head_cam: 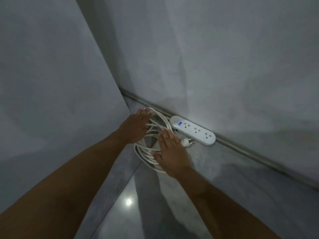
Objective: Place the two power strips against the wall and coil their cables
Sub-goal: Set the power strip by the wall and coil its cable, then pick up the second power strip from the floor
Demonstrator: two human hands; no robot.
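A white power strip lies flat on the floor, its long side against the base of the wall, with a small blue light near its switch end. To its left the white cable lies in a loose coil in the corner. The white plug rests on the floor just in front of the strip. My left hand is flat on the coil's far left side, fingers spread. My right hand presses flat on the coil's near right side. Only one strip is in view.
Two grey walls meet in a corner behind the coil, with a narrow skirting strip along the right wall. The glossy grey tiled floor reflects a lamp near the bottom centre.
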